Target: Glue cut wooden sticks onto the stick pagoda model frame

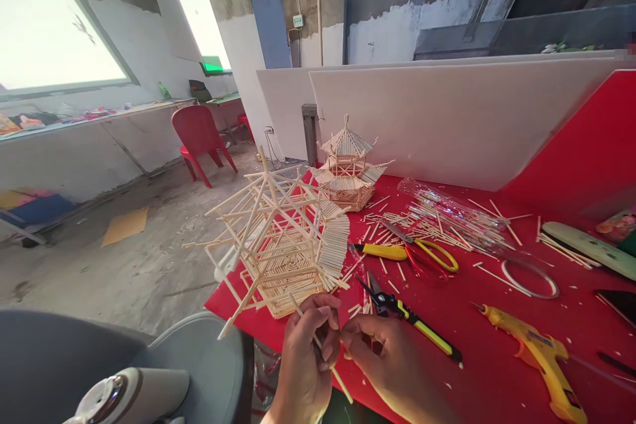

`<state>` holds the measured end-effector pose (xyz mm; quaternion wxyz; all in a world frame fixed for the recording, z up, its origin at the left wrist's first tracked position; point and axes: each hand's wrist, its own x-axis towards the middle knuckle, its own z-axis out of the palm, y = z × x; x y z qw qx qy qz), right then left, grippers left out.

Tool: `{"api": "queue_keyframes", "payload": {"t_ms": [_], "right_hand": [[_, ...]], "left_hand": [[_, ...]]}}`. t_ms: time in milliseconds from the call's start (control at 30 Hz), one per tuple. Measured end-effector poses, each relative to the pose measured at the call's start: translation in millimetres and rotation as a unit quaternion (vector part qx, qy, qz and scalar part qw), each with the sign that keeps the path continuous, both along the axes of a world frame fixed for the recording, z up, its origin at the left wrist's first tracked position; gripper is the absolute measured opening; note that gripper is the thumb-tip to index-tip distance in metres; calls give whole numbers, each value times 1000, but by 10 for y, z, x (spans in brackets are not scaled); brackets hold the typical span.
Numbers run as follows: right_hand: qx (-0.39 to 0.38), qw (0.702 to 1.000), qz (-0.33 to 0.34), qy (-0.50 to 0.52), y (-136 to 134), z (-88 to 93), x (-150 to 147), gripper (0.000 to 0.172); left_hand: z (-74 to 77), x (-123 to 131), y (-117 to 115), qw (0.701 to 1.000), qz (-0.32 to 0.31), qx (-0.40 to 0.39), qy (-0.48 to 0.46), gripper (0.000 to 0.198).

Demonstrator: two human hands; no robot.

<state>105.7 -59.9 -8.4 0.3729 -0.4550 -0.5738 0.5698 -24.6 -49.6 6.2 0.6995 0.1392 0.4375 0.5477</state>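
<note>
My left hand is closed round a thin wooden stick, which slants down to the right below the fingers. Close beside it, my right hand has its thumb and fingers pinched together near the left fingertips; anything between them is too small to make out. Just beyond both hands stands an open stick framework with a woven-looking stick floor and a partly slatted side. A smaller stick pagoda with a slatted roof stands behind it. Black and yellow pruning shears lie right of my hands.
On the red table lie a yellow glue gun, yellow-handled scissors, a yellow cutter, a tape ring and bagged sticks. A white bottle rests on a grey stool at lower left.
</note>
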Motion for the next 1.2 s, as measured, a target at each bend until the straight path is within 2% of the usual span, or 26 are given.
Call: {"api": "queue_keyframes", "payload": {"t_ms": [167,300,367,500,633,733,833,933,1200], "right_hand": [[-1,1000,1,-18,-64,-38,32,20],[8,995,-26,-92,-168,-181,-19,14],[13,993,-14,-116,-211,-262,-48,10],[-38,995,41,-81,-234,-322,-48,25],[-140,988,48,-40,-202,-226,-1,37],[-184,982,46,-7,-187,-160,18,46],[-194,979,53,14,-191,-149,14,51],[-183,982,53,21,-200,-153,2,55],[-144,989,36,15,-206,-183,-30,56]], "left_hand": [[-26,14,-9,1000,-1,-2,-17,16],[-59,8,-22,999,-6,9,-35,15],[-73,6,-23,999,-13,16,-40,14],[-77,22,-24,999,-11,24,-30,15],[-56,52,-55,999,14,30,-31,23],[-68,60,-71,999,38,32,-12,28],[-113,46,-55,996,70,29,54,28],[-143,22,-22,992,68,40,99,28],[-81,18,0,992,54,37,105,31]]}}
